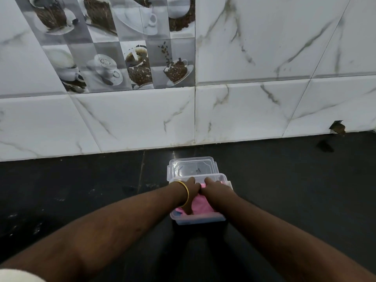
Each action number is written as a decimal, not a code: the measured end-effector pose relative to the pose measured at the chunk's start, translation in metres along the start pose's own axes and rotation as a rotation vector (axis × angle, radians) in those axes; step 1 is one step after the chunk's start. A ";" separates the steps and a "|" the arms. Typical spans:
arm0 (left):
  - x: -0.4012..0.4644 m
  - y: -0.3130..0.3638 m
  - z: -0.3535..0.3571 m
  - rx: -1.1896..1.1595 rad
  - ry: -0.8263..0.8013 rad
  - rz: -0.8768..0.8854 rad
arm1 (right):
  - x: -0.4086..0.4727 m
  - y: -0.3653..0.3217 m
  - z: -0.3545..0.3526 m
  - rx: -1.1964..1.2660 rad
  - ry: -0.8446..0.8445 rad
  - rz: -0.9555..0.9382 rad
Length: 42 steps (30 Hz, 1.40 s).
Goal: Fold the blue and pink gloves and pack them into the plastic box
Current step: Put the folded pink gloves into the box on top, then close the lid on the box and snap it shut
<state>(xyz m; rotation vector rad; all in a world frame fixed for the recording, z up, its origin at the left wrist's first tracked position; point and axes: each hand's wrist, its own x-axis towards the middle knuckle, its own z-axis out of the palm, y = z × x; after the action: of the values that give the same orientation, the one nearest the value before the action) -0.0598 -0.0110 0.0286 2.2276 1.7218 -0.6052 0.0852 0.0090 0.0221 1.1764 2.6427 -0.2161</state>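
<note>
Both hands, left hand [192, 185] and right hand [213, 185], press the pink glove [200, 206] inside the plastic box [200, 219], low in the frame. If the fingers are gripping, I cannot tell. The lid [192, 166] lies behind on the dark table [81, 190].

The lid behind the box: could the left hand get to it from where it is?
Probably yes. The lid lies bare just beyond the box, nothing over it, and the left hand presses the pink glove right beside it.

The pink glove [200, 206] lay bunched in my clear plastic box [199, 219], blue glove [177, 214] showing beneath it
</note>
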 end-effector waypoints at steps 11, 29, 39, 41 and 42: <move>0.000 -0.009 0.008 -0.036 -0.015 0.065 | -0.001 0.000 0.004 0.004 -0.031 -0.030; 0.025 -0.093 -0.030 -1.356 0.458 -0.416 | 0.060 0.066 -0.063 0.898 0.236 0.319; 0.067 -0.115 0.013 -1.207 0.258 -0.770 | 0.108 0.089 -0.008 0.767 0.119 0.576; 0.070 -0.113 0.020 -1.205 0.224 -0.783 | 0.113 0.087 0.000 0.803 0.051 0.602; 0.072 -0.113 0.021 -1.196 0.223 -0.785 | 0.116 0.087 0.004 0.810 0.031 0.600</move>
<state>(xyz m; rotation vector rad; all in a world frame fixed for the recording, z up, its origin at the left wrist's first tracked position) -0.1568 0.0710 -0.0193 0.7946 2.1606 0.5083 0.0754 0.1487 -0.0170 2.1328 2.0980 -1.2128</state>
